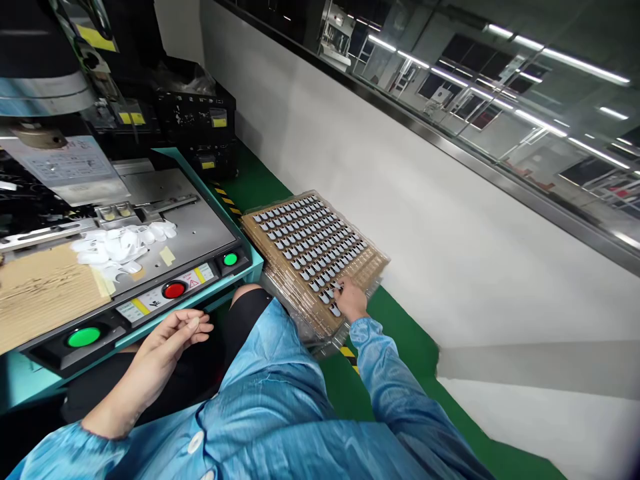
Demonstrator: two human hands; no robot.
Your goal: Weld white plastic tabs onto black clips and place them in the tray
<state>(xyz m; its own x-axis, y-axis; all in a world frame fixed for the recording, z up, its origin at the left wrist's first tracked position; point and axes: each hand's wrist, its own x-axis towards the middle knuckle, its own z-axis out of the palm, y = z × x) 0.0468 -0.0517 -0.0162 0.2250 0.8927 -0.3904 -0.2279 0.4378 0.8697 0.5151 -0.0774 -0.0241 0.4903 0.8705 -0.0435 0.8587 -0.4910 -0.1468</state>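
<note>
Rows of small white parts with dark ends point(310, 243) fill most of a stacked plastic tray point(373, 263) at my right side. My right hand point(351, 300) reaches down to the near end of these rows, its fingertips closed at one of the small parts; the exact hold is partly hidden. In front of the machine's edge hovers my left hand point(175, 337), thumb and fingertips pressed together. Whether anything small sits in that pinch I cannot make out. A pile of white rounded pieces point(123, 247) lies on the metal machine bed point(200, 223).
The machine's front panel carries a red button point(175, 289) between two green buttons, point(84, 337) being the nearer. Corrugated cardboard point(45, 293) lies at the left under the press head point(40, 137). Black crates point(197, 113) stand behind. A white wall point(380, 180) bounds the right.
</note>
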